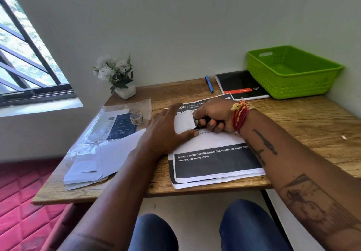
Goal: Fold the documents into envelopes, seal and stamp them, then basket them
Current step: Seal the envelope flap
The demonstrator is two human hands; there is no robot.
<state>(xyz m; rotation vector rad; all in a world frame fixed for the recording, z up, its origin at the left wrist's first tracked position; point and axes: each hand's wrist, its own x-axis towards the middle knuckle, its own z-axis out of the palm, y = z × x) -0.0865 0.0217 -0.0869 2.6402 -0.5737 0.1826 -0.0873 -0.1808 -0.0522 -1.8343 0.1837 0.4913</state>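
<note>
A small white envelope (184, 122) is pinned on the documents (213, 153) at desk centre by the left hand (168, 131), fingers spread flat. The right hand (214, 116) is curled around a dark object at its right edge, judged sealing or stamping. The basket (293, 74), far right, is empty; transfer there is required next.

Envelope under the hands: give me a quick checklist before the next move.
1. Left hand pinning the small white envelope flat: ok.
2. Right hand gripping a dark tool at the envelope's edge: ok; which tool, cannot tell.
3. Envelope sealed: cannot tell.
4. Tape roll within reach, left of the hands: ok.
5. Green basket ready, nothing visible inside: ok.
6. Printed documents under the envelope folded: not ok.
</note>
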